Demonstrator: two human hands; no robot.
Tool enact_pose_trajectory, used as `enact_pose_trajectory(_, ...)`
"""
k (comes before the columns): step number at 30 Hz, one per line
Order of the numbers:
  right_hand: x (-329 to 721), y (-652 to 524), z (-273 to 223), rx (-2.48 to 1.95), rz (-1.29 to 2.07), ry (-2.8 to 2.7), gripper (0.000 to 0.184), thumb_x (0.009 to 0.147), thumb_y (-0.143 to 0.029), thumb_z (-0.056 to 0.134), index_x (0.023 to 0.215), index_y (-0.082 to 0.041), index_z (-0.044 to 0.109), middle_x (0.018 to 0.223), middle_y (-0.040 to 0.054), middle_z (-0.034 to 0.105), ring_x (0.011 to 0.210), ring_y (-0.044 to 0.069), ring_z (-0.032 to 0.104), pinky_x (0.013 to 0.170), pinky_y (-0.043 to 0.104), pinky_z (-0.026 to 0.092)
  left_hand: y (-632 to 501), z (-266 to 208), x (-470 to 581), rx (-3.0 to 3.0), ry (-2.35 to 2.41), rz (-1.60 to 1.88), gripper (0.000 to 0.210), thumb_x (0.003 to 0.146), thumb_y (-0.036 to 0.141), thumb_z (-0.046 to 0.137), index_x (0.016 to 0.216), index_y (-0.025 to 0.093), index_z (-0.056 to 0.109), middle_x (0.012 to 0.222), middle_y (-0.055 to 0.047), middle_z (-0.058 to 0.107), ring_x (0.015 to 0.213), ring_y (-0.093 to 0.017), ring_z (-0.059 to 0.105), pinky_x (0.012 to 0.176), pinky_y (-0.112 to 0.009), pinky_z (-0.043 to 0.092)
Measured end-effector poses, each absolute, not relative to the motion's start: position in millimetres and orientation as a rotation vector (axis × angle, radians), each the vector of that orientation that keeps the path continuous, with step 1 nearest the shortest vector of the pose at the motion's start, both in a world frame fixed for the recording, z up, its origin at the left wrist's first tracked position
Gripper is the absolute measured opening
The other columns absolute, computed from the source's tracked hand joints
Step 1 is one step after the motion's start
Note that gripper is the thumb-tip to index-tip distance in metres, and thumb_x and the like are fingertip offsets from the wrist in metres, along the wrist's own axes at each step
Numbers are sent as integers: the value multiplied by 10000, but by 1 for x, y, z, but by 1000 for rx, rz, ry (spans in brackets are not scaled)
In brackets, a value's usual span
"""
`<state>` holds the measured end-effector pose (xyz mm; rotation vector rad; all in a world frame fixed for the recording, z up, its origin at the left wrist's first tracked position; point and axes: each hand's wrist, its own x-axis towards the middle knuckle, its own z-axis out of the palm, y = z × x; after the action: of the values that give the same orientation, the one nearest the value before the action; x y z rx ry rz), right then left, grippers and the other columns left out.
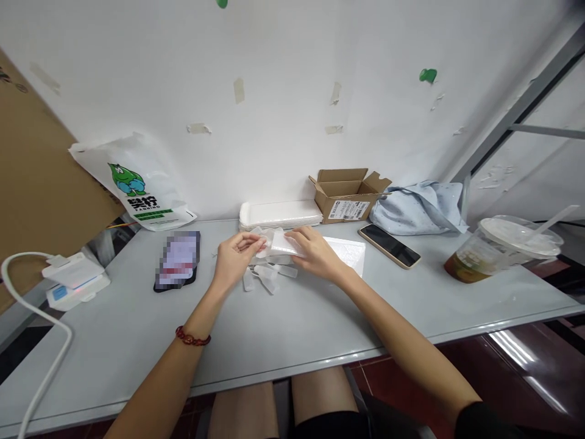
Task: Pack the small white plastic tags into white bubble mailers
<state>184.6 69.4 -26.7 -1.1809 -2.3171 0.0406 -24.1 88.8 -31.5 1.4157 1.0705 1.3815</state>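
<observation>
My left hand [238, 258] pinches the edge of a translucent plastic piece [262, 239], whose exact kind I cannot make out. Just beside it, my right hand [316, 255] is closed on a small white packet [284, 244], which meets the plastic piece between the two hands. Several loose translucent plastic pieces [267, 277] lie on the table below the hands. A white bubble mailer [354, 251] lies flat, partly covered by my right hand and wrist. Behind the hands rests a stack of white padded mailers [283, 213].
An open cardboard box [350, 204] stands against the wall, next to a light blue cloth bag [418, 207]. Phones lie left [178, 262] and right [388, 246]. A lidded drink cup [484, 247] stands right; a white plastic bag [134, 183] and cabled charger [75, 280] are left.
</observation>
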Motion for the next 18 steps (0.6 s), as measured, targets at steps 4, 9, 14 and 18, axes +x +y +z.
enact_pose_trajectory(4,185,69,-26,-1157,38,-2313,460,777,-151,586,1226,-175,492,1169,137,546,1057,277,502,892,425,437,93,-39,-26,1410,1065,1346,256,644,316,751,807,155,637,838,-94,733,853,-217,688,789,-341,527)
enact_pose_trajectory(9,184,69,-26,-1139,32,-2304,468,764,-134,578,1224,-166,493,1170,144,547,1064,284,500,883,430,445,89,-37,-24,1421,1239,1419,206,622,285,756,740,164,638,732,-52,714,710,-189,670,697,-313,521)
enact_pose_trajectory(14,184,68,-25,-1134,12,-2270,454,753,-117,564,1202,-151,502,1148,144,561,1035,278,513,869,429,451,89,-29,-25,1355,1164,1464,226,573,286,780,684,143,645,727,-52,692,740,-189,660,697,-311,522)
enact_pose_trajectory(18,184,66,-23,-1098,1,-2254,465,756,-124,551,1215,-175,490,1170,140,551,1048,277,512,878,437,450,96,-29,-36,1215,1172,1425,297,507,255,827,730,141,668,725,-21,657,663,-129,596,591,-242,468)
